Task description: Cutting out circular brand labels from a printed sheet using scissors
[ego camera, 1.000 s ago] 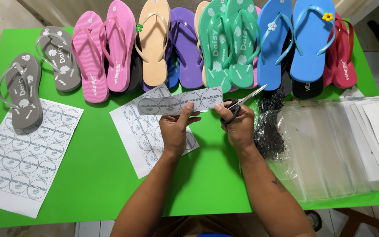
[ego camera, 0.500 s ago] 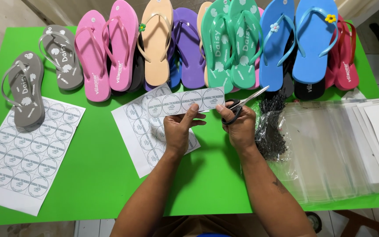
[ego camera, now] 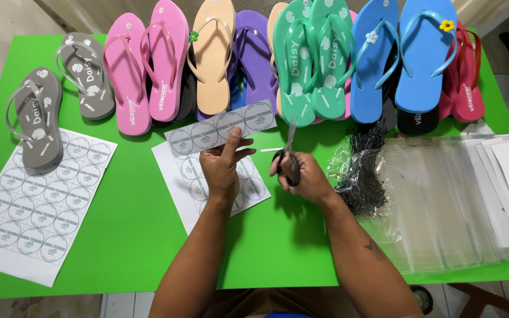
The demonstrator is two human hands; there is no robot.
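Green surface [ego camera: 136, 235] carries everything; at its middle the left hand [ego camera: 222, 168] pinches a cut strip of round labels [ego camera: 222, 126], lifted just above a partly cut label sheet [ego camera: 186, 176]. Right of the strip, the right hand [ego camera: 301, 174] grips black-handled scissors [ego camera: 290, 150], blades pointing up toward the green sandals [ego camera: 310, 59]

The desk [ego camera: 130, 235] is showing bright green. The flip-flops [ego camera: 301, 65] are lying in grey, pink, peach, purple, teal, blue and red — some with white flowers. The label strip [ego camera: 222, 126] is carrying grey circles — the scissors [ego camera: 290, 156] having black handles.
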